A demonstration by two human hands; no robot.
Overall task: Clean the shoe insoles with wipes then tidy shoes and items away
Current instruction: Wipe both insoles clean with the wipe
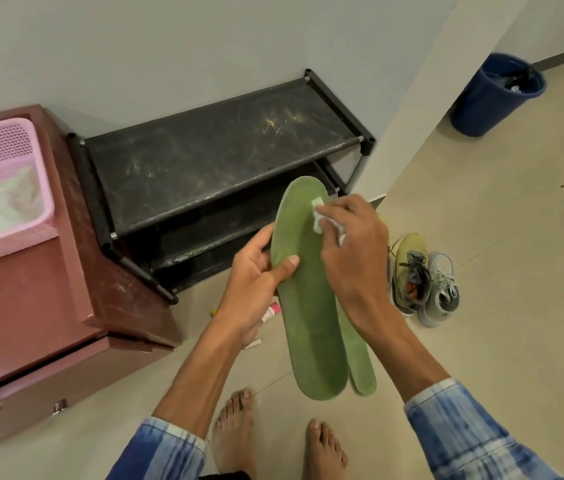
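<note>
Beyond the sleeves, the insole is gripped by the left hand, heel end nearest, and a wipe is pressed to its far toe end by curled fingers of the right hand.

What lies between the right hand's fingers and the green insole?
A white wipe, pressed by the right hand onto the green insole, in the head view.

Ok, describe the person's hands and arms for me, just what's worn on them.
Both the left hand and right hand are bare: no gloves, rings or watch show. The left sleeve and right sleeve are blue-and-white checked cloth, ending near the elbows.
</note>
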